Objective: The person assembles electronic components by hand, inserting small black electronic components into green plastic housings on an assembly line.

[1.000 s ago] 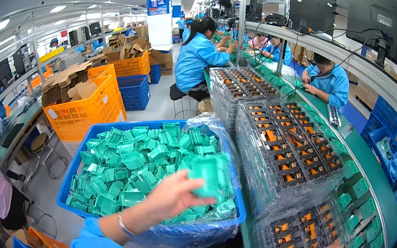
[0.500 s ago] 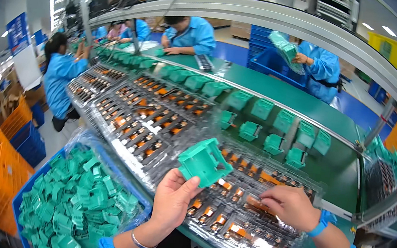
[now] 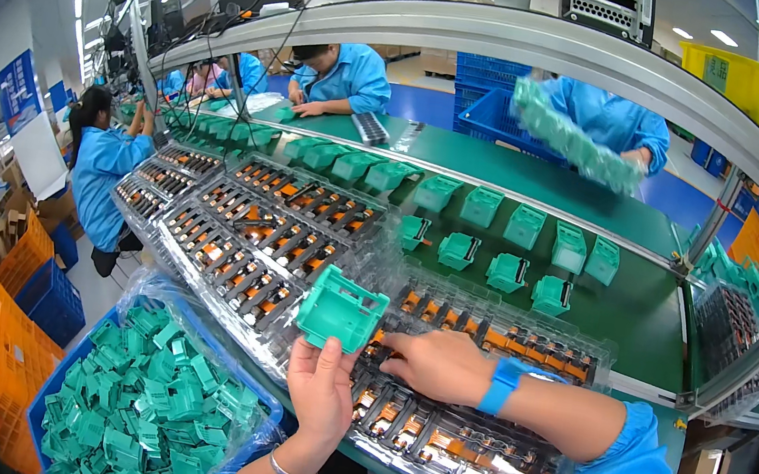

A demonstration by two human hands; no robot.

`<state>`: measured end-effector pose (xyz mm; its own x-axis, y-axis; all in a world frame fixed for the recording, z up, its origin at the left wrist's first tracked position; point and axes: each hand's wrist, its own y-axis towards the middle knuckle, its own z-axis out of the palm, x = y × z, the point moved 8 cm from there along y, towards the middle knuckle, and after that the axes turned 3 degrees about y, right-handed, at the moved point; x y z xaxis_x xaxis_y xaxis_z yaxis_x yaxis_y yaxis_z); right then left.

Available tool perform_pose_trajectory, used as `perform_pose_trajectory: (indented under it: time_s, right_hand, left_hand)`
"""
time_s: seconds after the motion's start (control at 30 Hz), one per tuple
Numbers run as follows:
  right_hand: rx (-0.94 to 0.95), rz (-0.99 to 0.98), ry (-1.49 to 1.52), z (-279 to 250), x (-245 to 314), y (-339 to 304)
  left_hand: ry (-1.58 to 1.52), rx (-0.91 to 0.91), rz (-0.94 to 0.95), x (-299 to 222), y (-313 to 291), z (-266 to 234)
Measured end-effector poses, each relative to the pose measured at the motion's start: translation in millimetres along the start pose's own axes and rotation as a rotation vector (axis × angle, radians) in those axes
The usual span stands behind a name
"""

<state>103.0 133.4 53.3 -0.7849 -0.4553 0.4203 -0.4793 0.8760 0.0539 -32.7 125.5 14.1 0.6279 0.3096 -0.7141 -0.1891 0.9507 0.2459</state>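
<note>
My left hand (image 3: pixel 320 397) pinches a green plastic housing (image 3: pixel 341 311) by its lower edge, its hollow side facing me. The housing is held up over the near edge of the clear plastic trays. Just right of it, my right hand (image 3: pixel 441 365) reaches down into a tray of metal parts (image 3: pixel 457 447), fingers bent and close together. Its fingertips are at a row of black, copper and orange parts; whether they grip one I cannot make out. More trays of such parts (image 3: pixel 249 244) lie to the left.
A blue bin (image 3: pixel 273 405) heaped with loose green housings (image 3: pixel 139 388) stands at lower left. Beyond the trays, green housings (image 3: pixel 525 225) stand in rows on the green conveyor belt (image 3: pixel 622 325). A metal rail (image 3: pixel 484 28) crosses above. Co-workers (image 3: pixel 347 79) sit across; one handles bagged green parts (image 3: pixel 575 133).
My right hand has moved left across the tray, close to my left hand. The housing has shifted left and turned its opening more toward me. The co-worker's bagged parts have swung lower right.
</note>
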Motion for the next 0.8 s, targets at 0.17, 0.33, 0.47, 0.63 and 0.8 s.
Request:
perform_pose_trajectory:
  time_s: [0.17,0.33,0.47,0.63,0.8]
  right_hand:
    - [-0.04,-0.021,0.071,11,3,12]
    - [-0.057,0.014,0.055,5,10,18]
    - [-0.1,0.001,0.078,13,-2,26]
    - [-0.103,0.107,0.338,0,-14,26]
    - [0.017,0.284,0.431,-9,-18,6]
  left_hand:
    - [-0.045,0.016,-0.055,3,-2,-2]
    - [-0.049,0.051,-0.029,3,-4,-1]
    - [-0.019,0.026,0.014,-7,-6,3]
    - [-0.021,0.015,-0.005,-3,-5,2]
    - [0.045,0.012,0.021,-7,-8,3]
